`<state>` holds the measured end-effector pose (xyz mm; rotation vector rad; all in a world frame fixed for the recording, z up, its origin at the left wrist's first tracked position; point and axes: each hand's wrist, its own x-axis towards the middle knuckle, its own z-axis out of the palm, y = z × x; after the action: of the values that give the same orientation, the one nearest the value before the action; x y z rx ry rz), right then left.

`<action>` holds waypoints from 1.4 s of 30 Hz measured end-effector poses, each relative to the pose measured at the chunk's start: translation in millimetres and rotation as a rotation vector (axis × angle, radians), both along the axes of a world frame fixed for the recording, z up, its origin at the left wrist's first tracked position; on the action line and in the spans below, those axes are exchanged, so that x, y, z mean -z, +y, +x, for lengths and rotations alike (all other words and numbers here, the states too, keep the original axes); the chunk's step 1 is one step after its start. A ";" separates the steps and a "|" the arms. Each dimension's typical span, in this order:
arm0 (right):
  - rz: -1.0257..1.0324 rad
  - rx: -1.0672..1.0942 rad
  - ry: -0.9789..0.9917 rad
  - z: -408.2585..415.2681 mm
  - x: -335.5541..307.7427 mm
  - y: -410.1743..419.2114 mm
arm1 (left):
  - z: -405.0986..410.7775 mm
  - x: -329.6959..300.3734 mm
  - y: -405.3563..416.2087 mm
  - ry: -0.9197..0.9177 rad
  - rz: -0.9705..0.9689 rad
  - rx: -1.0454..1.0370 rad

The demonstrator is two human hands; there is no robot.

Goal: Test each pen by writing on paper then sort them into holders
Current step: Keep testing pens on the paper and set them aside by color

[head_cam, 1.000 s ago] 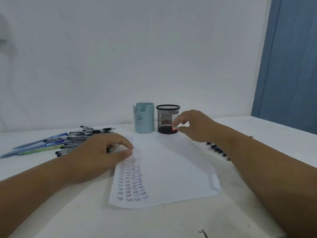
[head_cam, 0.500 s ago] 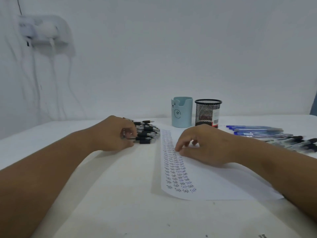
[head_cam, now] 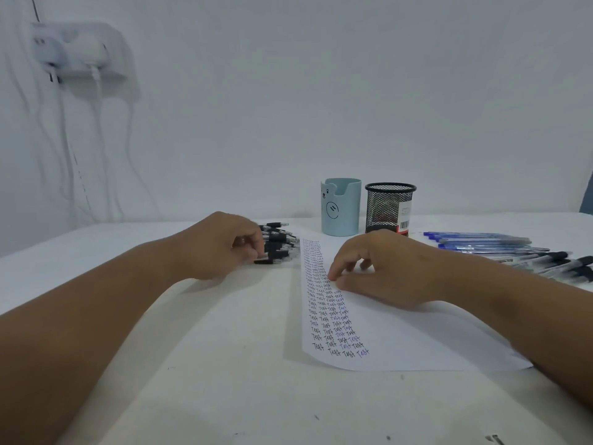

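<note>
2 holders (head_cam: 340, 207) stand empty at centre while the left hand (head_cam: 221, 245) pinches 1 black pen (head_cam: 272, 252) from the pile and the right hand (head_cam: 382, 271), grasping nothing, should steady the paper (head_cam: 385, 342).

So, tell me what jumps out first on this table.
The paper at centre, its left edge filled with columns of "Test", with the right hand resting on it. Behind stand a blue holder and a black mesh holder. The left hand reaches into the black pens.
</note>
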<state>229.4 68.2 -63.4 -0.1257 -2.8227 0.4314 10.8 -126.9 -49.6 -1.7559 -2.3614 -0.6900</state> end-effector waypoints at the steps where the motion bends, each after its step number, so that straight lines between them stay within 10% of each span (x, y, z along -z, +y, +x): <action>1: 0.000 0.002 0.003 0.1 0.1 0.1 | 5.5 -0.7 1.1 -0.088 0.073 0.001; 9: -0.191 -0.007 0.230 -0.7 -0.1 -4.5 | 53.1 -5.6 21.0 -1.224 0.640 0.232; 13: -0.563 -0.071 0.290 -2.7 -0.3 -9.8 | 59.0 -4.5 24.9 -1.421 0.659 0.274; 25: -1.426 -0.072 0.407 4.2 -22.3 -12.1 | 65.4 6.1 24.1 -0.884 0.499 0.080; 42: -1.435 -0.101 0.357 0.3 -21.0 -12.0 | 67.6 7.2 25.5 -0.779 0.402 0.143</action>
<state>229.7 56.3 -42.3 -0.1515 -1.6597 2.1008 78.4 -101.3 -56.8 -1.6640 -2.2252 -2.0098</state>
